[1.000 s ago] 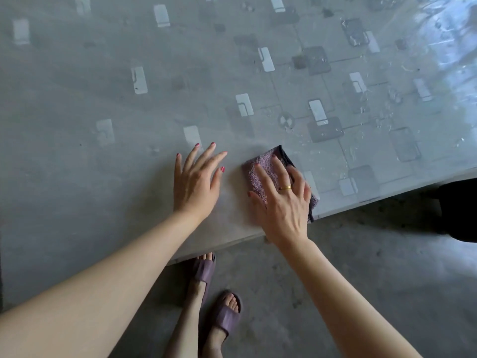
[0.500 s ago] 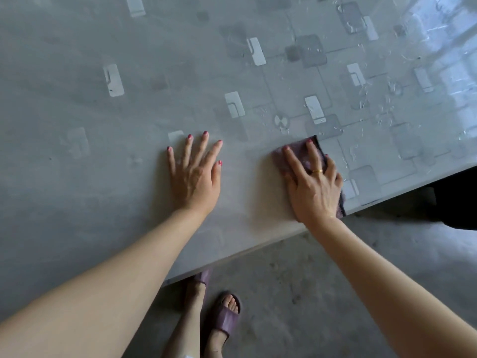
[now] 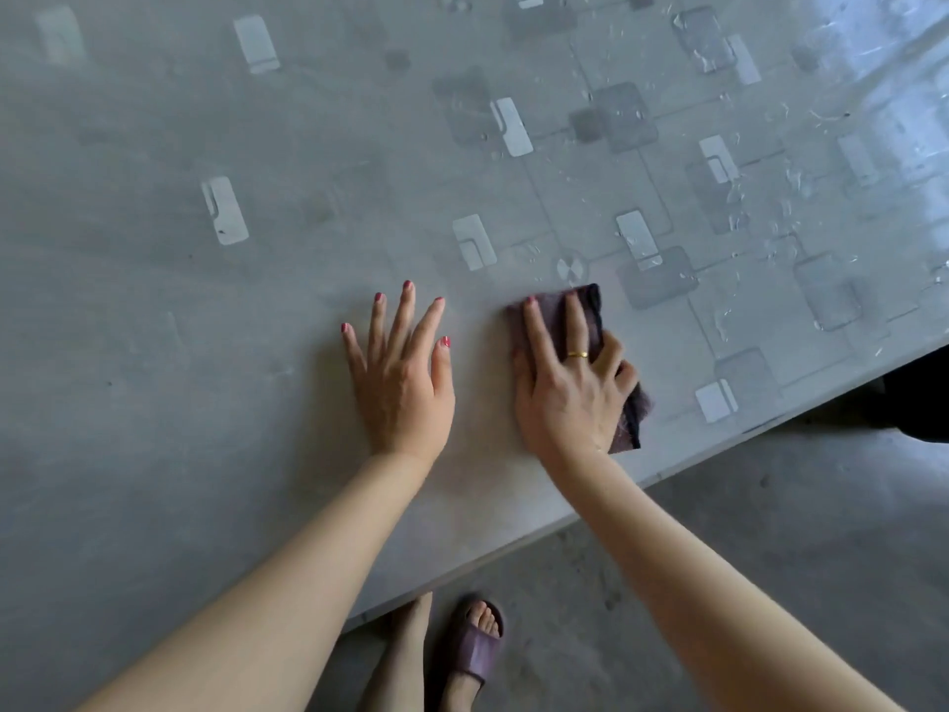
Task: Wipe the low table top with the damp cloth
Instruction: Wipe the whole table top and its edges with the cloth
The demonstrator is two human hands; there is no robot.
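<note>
right hand lies palm down on the damp cloth, index and middle fingers stretched straight over it, ring and little fingers bent over its right edge, pressing it flat to the table top; a gold ring sits on one finger. cloth is purple with a dark edge, folded small, mostly under the hand, its far corner and right side sticking out; it lies near the table's front edge, right of centre in view. left hand is just left of the right hand, not touching it or the cloth, palm flat on the table, fingers spread and straight, holding nothing; nails on both hands are painted red. both bare forearms reach in from the bottom of the view. table surface is grey with a printed pattern of pale and darker rounded squares joined by thin lines; water drops and wet streaks show over the right part, with bright glare at the far right. no readable writing, labels or brands anywhere. below the table edge is a grey concrete floor, with a foot in a purple slide sandal and a bare leg beside it. a dark object sits at the right edge under the table corner, cannot tell what.
</note>
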